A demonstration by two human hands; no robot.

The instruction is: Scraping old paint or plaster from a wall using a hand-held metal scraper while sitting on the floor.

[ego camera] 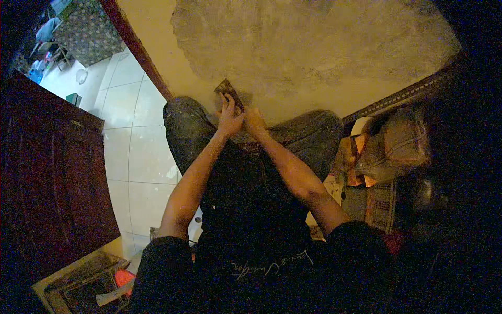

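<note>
Against the cream wall (153, 43) in front of me is a dark flat rectangular trowel or scraper blade (226, 85). My left hand (230, 121) has its spread fingers on the near part of this blade. Beside it, my right hand (255, 121) is curled at the blade's lower right end; a handle is hidden or too blurred to make out. Above the blade, a large rough plaster patch (298, 43) with a ragged left edge covers much of the wall. My bent knees stand at either side of both hands, close to the wall.
A dark red wooden strip (137, 47) edges the wall on the left. Beyond lie white floor tiles (149, 153) and a dark panelled door (59, 176). Boxy household items (392, 145) crowd my right side. A wooden furniture piece (51, 290) stands lower left, near a red object (124, 277).
</note>
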